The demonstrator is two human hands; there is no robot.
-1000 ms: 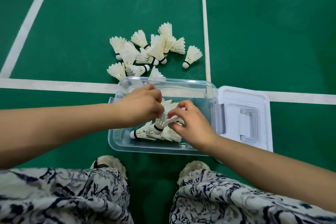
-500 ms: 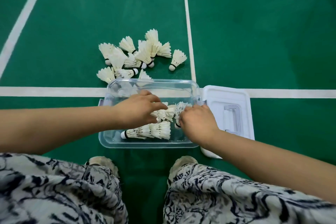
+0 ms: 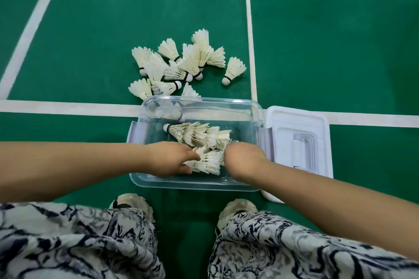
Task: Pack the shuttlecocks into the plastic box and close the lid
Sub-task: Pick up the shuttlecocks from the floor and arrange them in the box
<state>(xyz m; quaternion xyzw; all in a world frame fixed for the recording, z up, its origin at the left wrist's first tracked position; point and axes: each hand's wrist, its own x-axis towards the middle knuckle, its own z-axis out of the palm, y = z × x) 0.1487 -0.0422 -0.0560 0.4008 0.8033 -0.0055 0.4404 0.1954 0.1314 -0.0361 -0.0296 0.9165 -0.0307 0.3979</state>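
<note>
On the green court floor (image 3: 136,7), a clear plastic box (image 3: 192,184) sits open across one of the white lines (image 3: 68,106), just ahead of the person's shoes (image 3: 131,201) and patterned trousers (image 3: 79,244); its white lid (image 3: 285,120) lies flat on the floor, touching the box's right side, handle side up. Both hands reach down inside the box; the left hand (image 3: 172,158) pinches the narrow end of a near stack (image 3: 208,163) of nested shuttlecocks between thumb and fingers, with the feathers fanning out to the right; the right hand (image 3: 244,158) meets the feather end of that same stack, knuckles up, its fingers tucked out of sight beneath, so whether it grips anything cannot be told. Just behind the hands, a far row (image 3: 199,135) of nested shuttlecocks lies on the box's bottom, black-banded cork pointing left. Beyond the far wall, loose shuttlecocks (image 3: 176,63) lie heaped on the floor, the nearest ones right against the box; a lone shuttlecock (image 3: 234,70) lies a little apart to their right, beside the lengthwise white line, cork toward the box.
</note>
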